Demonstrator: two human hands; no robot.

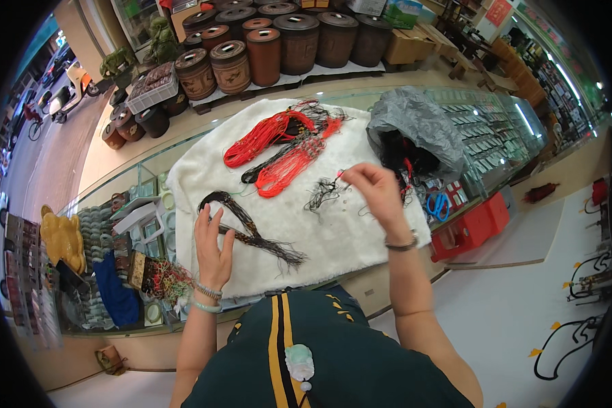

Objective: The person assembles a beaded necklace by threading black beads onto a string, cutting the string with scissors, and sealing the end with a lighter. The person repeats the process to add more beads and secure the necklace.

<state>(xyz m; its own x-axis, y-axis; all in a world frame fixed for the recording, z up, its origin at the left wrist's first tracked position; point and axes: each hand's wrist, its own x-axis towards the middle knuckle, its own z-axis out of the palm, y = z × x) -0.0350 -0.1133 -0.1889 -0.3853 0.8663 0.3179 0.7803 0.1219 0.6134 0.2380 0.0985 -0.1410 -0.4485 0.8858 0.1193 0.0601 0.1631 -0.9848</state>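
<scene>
A white fluffy cloth (347, 251) covers the glass counter in front of me. My left hand (213, 251) lies over a looped bundle of black cords (248, 228), its fingers stretched out and apart. The bundle's loose ends fan out toward the middle of the cloth. My right hand (379, 194) is closed in a pinch at a tiny red piece, beside a small tangle of black threads (321, 196); what exactly the fingertips grip is too small to make out. Farther off lie two bundles of red cords (251, 144), one mixed with black strands (285, 163).
A grey plastic bag (415, 122) with dark and red cords stands at the cloth's right edge. Blue-handled scissors (438, 206) and a red bin (479, 224) are near it. Tangled coloured cords (170, 279) lie left of my left wrist. Brown lidded jars (299, 44) line the far side.
</scene>
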